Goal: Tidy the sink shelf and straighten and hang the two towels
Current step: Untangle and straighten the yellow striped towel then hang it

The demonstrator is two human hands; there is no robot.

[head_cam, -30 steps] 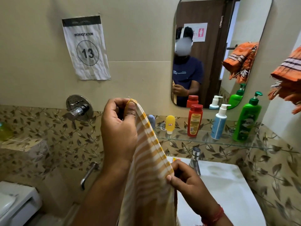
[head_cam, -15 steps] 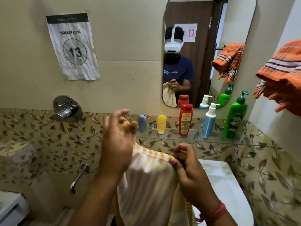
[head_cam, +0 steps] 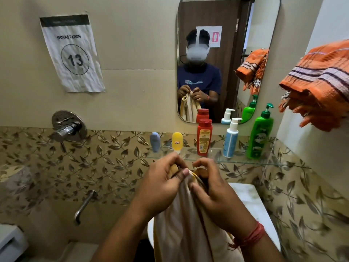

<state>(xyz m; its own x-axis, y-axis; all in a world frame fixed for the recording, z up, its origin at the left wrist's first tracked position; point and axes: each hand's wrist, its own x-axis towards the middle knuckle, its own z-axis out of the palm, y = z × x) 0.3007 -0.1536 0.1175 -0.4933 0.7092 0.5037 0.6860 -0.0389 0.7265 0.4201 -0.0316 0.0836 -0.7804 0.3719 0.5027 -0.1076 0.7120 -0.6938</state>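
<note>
Item 1: yellow-and-cream striped towel (head_cam: 188, 220), at 6 o'clock in my view, hanging down in front of the white sink (head_cam: 251, 205). Its top edge is bunched between both hands.

Item 2: left hand (head_cam: 160, 188), just left of centre. I see the thumb and fingers closed on the towel's upper edge, the thumbnail facing me.

Item 3: right hand (head_cam: 213, 190), touching or nearly touching the left. Fingers curled shut over the same gathered edge; a red thread band (head_cam: 251, 235) circles the wrist.

Item 4: glass shelf (head_cam: 245, 160), at 1 o'clock from the hands. Standing upright on it, left to right: blue-grey tube (head_cam: 155, 141), yellow tube (head_cam: 177, 141), red bottle (head_cam: 204, 137), white-and-blue pump bottle (head_cam: 230, 138), green pump bottle (head_cam: 260, 135). All stand apart from one another.

Item 5: orange striped towel (head_cam: 319, 86), at 2 o'clock, bunched in a crumpled heap high on the right wall. I cannot tell what it hangs from.

Item 6: mirror (head_cam: 226, 16), at 12 o'clock above the shelf.

Item 7: paper sign (head_cam: 71, 53) reading "WORKSTATION 13", at 10 o'clock.

Item 8: chrome wall valve (head_cam: 69, 126), at 9 o'clock, with a spout (head_cam: 85, 206) below it.
</note>
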